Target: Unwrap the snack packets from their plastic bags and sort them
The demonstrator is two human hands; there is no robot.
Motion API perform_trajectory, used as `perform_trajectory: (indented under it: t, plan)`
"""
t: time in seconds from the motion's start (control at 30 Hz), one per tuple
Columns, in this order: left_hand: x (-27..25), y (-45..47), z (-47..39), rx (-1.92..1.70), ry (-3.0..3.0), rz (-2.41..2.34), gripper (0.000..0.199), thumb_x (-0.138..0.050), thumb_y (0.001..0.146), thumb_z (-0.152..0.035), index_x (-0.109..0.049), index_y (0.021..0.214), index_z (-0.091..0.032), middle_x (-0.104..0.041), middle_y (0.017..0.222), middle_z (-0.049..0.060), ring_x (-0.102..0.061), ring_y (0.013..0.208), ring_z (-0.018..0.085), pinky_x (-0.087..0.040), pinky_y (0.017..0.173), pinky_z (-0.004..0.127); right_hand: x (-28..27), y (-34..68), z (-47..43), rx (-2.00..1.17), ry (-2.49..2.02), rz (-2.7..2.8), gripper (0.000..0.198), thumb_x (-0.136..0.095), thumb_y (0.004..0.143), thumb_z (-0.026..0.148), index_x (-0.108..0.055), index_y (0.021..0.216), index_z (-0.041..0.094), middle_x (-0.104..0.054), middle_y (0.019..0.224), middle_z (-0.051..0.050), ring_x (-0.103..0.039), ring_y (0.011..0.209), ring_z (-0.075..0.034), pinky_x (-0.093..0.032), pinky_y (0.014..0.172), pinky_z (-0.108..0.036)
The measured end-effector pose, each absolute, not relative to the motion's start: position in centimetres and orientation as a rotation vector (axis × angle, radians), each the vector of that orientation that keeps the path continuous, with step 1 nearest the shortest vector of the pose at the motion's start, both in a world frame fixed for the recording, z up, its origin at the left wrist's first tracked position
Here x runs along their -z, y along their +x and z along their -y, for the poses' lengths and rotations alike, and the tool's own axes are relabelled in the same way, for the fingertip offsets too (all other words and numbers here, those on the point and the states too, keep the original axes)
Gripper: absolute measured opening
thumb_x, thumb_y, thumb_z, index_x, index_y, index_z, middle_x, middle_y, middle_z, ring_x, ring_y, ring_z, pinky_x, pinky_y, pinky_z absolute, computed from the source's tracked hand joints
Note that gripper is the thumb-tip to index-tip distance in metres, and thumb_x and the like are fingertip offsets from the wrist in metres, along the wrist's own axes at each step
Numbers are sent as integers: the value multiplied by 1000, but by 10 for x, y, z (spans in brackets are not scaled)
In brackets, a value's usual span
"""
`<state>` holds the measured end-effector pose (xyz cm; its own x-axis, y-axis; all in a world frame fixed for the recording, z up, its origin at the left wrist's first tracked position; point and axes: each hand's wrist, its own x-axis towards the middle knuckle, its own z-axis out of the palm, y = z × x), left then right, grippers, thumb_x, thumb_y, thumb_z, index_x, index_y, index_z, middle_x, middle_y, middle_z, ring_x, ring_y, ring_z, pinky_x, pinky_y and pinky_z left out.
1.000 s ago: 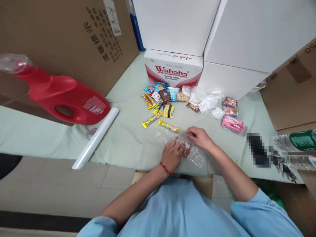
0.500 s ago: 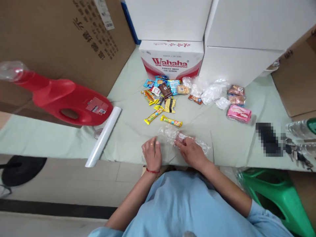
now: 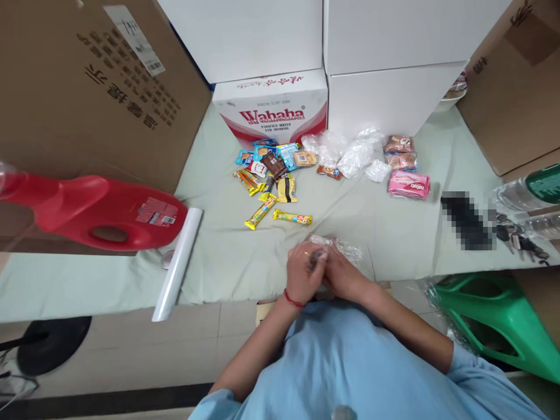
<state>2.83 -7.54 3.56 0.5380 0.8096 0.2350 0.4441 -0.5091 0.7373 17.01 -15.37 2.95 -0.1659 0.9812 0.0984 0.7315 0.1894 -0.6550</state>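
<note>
My left hand (image 3: 306,271) and my right hand (image 3: 345,274) are together at the table's front edge, touching. Both are closed around a brown snack packet in a clear plastic wrapper (image 3: 351,251). Most of the packet is hidden by my fingers; the wrapper sticks out beyond my right hand. A greyish, crumpled bit, apparently of the wrapper, shows between my left thumb and fingers. Just beyond my hands lie two yellow snack sticks (image 3: 292,217). Further back is a pile of small packaged snacks (image 3: 275,165), blue, brown, red and yellow.
Crumpled clear plastic (image 3: 355,156) lies beside the pile, with brown packets (image 3: 400,153) and a pink packet (image 3: 409,185) to its right. A Wahaha carton (image 3: 271,108) stands behind. On the left are a red jug (image 3: 109,213) and a white roll (image 3: 177,265); bottles and keys lie right.
My left hand has moved right from the bare cloth to meet my right hand at the wrapped packet and closed on it. The packet is now mostly covered. The camera view has shifted.
</note>
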Motion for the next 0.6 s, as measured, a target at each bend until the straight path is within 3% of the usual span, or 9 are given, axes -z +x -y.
perform_trajectory:
  t: [0.1, 0.2, 0.3, 0.37, 0.43, 0.5, 0.6]
  plan:
    - [-34, 24, 88, -602, 2422, -800, 36, -47, 101, -35, -61, 131, -20, -68, 133, 11, -58, 131, 25, -43, 107, 45, -41, 184, 166, -761, -1428, 1985, 36, -59, 92, 21, -66, 128, 21, -58, 134, -14, -46, 132, -31, -38, 114, -54]
    - [-23, 19, 94, -504, 2632, -765, 44, -46, 101, -31, -53, 143, -19, -60, 147, 12, -47, 144, 26, -34, 116, 48, -53, 208, 181, -922, -1423, 1866, 22, -53, 100, 28, -72, 110, 24, -67, 111, -9, -62, 106, -22, -52, 97, -39]
    - [-13, 19, 100, -481, 2725, -808, 56, -50, 99, -29, -42, 154, -20, -55, 152, 13, -43, 147, 26, -30, 120, 48, -51, 229, 190, -588, -1852, 1518, 30, -48, 103, 38, -69, 116, 21, -65, 107, -11, -61, 99, -24, -53, 92, -40]
    - [-10, 23, 104, -477, 2749, -847, 61, -51, 98, -27, -37, 157, -20, -53, 154, 14, -42, 148, 27, -30, 121, 50, -42, 235, 192, -317, -2102, 1412, 39, -58, 97, 45, -66, 122, 17, -61, 121, -17, -54, 113, -32, -48, 100, -50]
    - [-9, 27, 107, -475, 2766, -877, 61, -50, 99, -26, -36, 157, -18, -52, 155, 14, -43, 148, 27, -31, 120, 51, -36, 235, 192, -280, -2178, 1450, 33, -61, 94, 42, -68, 114, 17, -58, 127, -19, -51, 119, -36, -45, 103, -54]
    - [-8, 29, 108, -467, 2780, -889, 58, -49, 99, -26, -39, 156, -17, -51, 155, 13, -43, 148, 27, -32, 120, 51, -37, 230, 190, -401, -2126, 1440, 18, -56, 95, 34, -67, 100, 20, -61, 121, -16, -57, 110, -31, -49, 97, -47]
    - [-4, 29, 108, -465, 2792, -884, 56, -48, 99, -24, -43, 154, -17, -52, 155, 14, -42, 148, 27, -32, 120, 51, -52, 213, 175, -584, -2008, 1322, 15, -50, 99, 30, -62, 95, 22, -65, 95, -7, -62, 84, -21, -51, 79, -34]
